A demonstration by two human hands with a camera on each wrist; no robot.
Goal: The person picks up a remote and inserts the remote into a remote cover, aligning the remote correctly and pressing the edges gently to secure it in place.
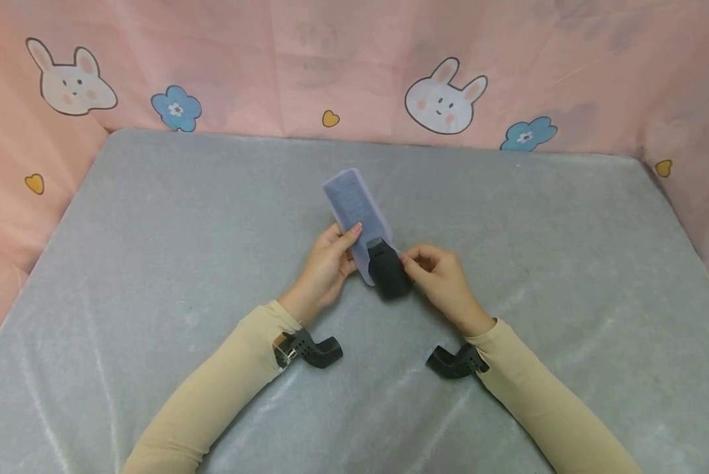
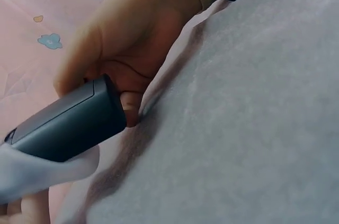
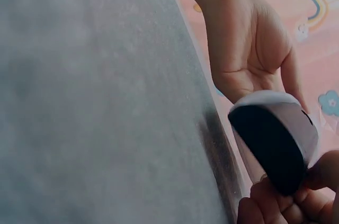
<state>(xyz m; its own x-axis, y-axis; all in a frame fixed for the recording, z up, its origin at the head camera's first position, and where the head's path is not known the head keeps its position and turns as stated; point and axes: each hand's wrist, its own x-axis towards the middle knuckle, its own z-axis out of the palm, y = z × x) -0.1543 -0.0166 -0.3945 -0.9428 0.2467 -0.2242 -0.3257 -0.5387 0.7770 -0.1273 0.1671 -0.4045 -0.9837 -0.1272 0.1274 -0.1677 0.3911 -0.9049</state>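
Re blk device [image 1: 392, 276]: lies betw. both hands, right of L hand [image 1: 327, 266] and just left of R hand [image 1: 443, 280], lapping over near right corner of purple tray [image 1: 355, 201]. Runs lengthwise approx. parallel w/ purple tray, slanting left toward far end, poking out past tray edge at near end. Much nearer R hand: pinched there along right side, w/ thumb & curled fingers. Re L hand: gripping purple tray by left edge, w/ thumb on top & other fingers mostly hidden beneath. Held approx. over mid surface [image 1: 212, 224], prob. raised off it, judging by shadows in wrist views.

From head view, can't read thickness of blk device. In left wrist view, get that side-on: thick body, seam along upper side, pale tray lip curving just below. In right wrist view, get end face instead: dark, half-round, w/ R hand fingers curled at lower edge & pale rim behind. Can't tell from any view whether seated inside purple tray or only resting over it.
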